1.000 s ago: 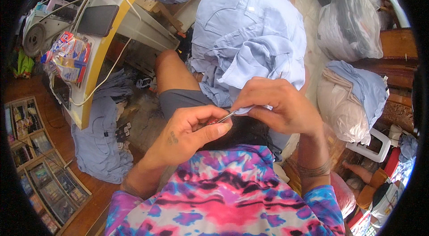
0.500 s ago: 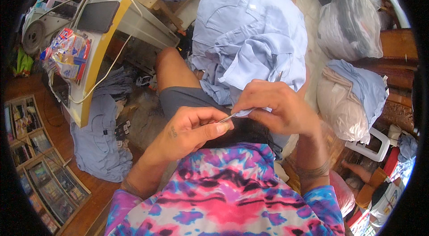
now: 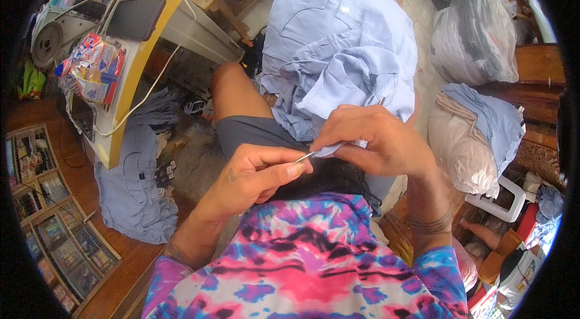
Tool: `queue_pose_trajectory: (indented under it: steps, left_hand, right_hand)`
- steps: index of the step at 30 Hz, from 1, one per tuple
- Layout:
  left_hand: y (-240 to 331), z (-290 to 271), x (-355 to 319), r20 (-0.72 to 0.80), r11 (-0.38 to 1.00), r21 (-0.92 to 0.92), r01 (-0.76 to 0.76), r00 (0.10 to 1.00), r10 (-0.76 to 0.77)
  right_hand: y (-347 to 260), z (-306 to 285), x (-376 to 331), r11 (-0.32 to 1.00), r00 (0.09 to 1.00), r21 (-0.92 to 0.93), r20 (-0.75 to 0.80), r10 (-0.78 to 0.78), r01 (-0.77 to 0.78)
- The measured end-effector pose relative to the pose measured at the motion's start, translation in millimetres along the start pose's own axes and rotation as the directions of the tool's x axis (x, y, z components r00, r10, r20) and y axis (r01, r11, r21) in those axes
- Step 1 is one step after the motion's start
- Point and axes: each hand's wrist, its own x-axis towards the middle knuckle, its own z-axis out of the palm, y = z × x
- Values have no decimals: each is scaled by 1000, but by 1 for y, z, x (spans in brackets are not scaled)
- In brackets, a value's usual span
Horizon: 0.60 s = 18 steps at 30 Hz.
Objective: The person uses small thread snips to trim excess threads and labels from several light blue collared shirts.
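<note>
Across my lap lies a light blue garment (image 3: 338, 17), bunched toward me with small white buttons near its far end. My right hand (image 3: 374, 141) is closed on a folded edge of this cloth. Behind its knuckles a thin metal tip (image 3: 381, 101) sticks up; the rest of that tool is hidden. My left hand (image 3: 260, 174) is closed in a pinch on a slim pointed metal tool (image 3: 305, 157). Its tip meets the cloth edge at my right fingertips. Whether it is a needle or tweezers I cannot tell.
To the left, a yellow-edged table (image 3: 124, 101) carries a dark phone (image 3: 136, 19), a colourful plastic packet (image 3: 95, 68) and a white cable. More blue garments (image 3: 136, 192) lie on the floor below. Filled plastic bags (image 3: 474, 35) and a white stool (image 3: 504, 201) stand right. Another person's leg (image 3: 483, 234) shows lower right.
The metal tool in my left hand has turned slightly and now looks like one slim point at the cloth edge. Both hands stay almost in place.
</note>
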Motion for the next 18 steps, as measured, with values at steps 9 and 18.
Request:
queue_pose_trajectory:
  steps: [9,18]
  left_hand:
    - [4,12,25,-99,918,281,-279,943,317]
    - [-5,9,49,-110,980,38,-193,974,196]
  right_hand:
    - [-7,9,-8,970,957,109,-173,233,-216]
    - [-7,16,-9,969,947,-234,-320,4,-83]
